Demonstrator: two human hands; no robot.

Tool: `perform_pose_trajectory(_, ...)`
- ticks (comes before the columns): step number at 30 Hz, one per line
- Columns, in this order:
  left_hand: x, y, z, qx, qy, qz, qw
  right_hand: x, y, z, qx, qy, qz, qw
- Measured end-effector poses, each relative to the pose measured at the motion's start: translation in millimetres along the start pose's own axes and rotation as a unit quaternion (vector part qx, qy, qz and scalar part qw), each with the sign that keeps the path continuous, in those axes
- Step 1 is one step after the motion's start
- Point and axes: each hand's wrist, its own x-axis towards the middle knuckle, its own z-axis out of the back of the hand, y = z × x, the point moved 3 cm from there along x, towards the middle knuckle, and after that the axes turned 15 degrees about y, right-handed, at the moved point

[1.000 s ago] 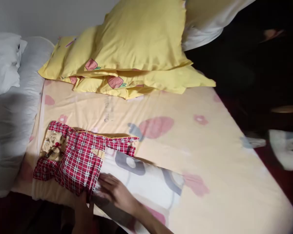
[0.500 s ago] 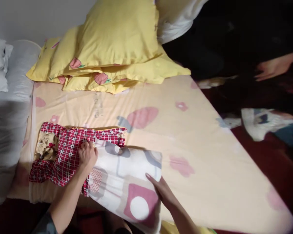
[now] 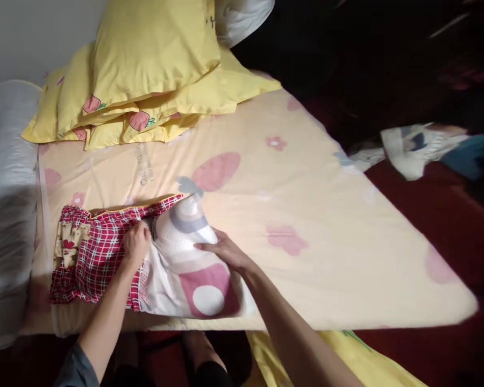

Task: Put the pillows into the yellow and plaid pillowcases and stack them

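A red plaid cloth cover (image 3: pixel 105 244), likely a pillowcase, with a tan printed patch at its left end, lies on the bed near its front edge. My left hand (image 3: pixel 137 241) is closed in a fist on the cover's right-hand edge. From under that edge runs a white folded cloth (image 3: pixel 173 277) with grey and mauve shapes and a white circle; whether it goes inside the cover is hard to see. My right hand (image 3: pixel 228 252) grips its right side, thumb on top and the other fingers partly hidden behind. The cloth bulges upward between my hands.
Beneath lies a peach bedsheet (image 3: pixel 339 242) with pink flowers and strawberries. Yellow pillows (image 3: pixel 157 54) are piled at the back, grey-white bedding (image 3: pixel 8 215) at the left. Yellow fabric (image 3: pixel 339 355) hangs below the front edge. White and blue cloth items (image 3: pixel 419 148) are at the right.
My right hand has pushed leftward and up, folding the white cloth toward the plaid cover. My left hand stays at the cover's edge. A person's hand at the upper right has left view.
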Motion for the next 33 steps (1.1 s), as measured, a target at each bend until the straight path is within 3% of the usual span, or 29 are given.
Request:
perform_pose_trajectory(3, 12, 26, 3.3, 0.013, 0.014, 0.052, 0.998, -18, -24, 42, -0.077, -0.125, -0.081, 0.986)
perform_pose_trajectory(5, 23, 29, 4.6, 0.021, 0.026, 0.057, 0.998, -28, -35, 63, -0.191, -0.223, -0.124, 0.948)
perform_pose_trajectory(7, 33, 22, 4.0, 0.029, 0.036, 0.048, 0.998, -24, -27, 58, -0.34, -0.27, -0.043, 0.9)
perform_pose_trajectory(8, 36, 17, 3.0, 0.033, 0.039, 0.042, 0.998, -14, -17, 45, -0.411, -0.249, 0.027, 0.877)
perform_pose_trajectory(10, 39, 8, 0.8, 0.04, 0.042, 0.025, 0.998, 18, 4, 4, -0.523, -0.121, 0.126, 0.834)
perform_pose_trajectory(12, 35, 7, -0.1, 0.042, 0.037, 0.006, 0.998, 58, 19, -37, -0.604, 0.024, 0.094, 0.791)
perform_pose_trajectory(15, 25, 17, 3.9, 0.031, 0.011, -0.022, 0.999, 105, 29, -73, -0.644, 0.11, -0.023, 0.757)
perform_pose_trajectory(17, 21, 28, 9.2, 0.016, -0.021, -0.032, 0.999, 116, 27, -89, -0.644, 0.137, -0.026, 0.752)
perform_pose_trajectory(21, 21, 34, 15.6, -0.033, -0.074, -0.068, 0.994, 104, 16, -114, -0.648, 0.198, 0.044, 0.734)
perform_pose_trajectory(24, 16, 21, 10.2, -0.072, -0.085, -0.119, 0.987, 101, 11, -127, -0.657, 0.215, 0.072, 0.719)
perform_pose_trajectory(27, 7, 9, -2.9, -0.12, -0.111, -0.17, 0.972, 112, 13, -134, -0.667, 0.179, 0.075, 0.72)
perform_pose_trajectory(30, 9, 20, -15.5, -0.145, -0.141, -0.156, 0.967, 111, 14, -131, -0.672, 0.11, 0.064, 0.73)
perform_pose_trajectory(33, 14, 41, -15.2, -0.147, -0.156, -0.115, 0.97, 79, 10, -116, -0.66, 0.062, 0.128, 0.738)
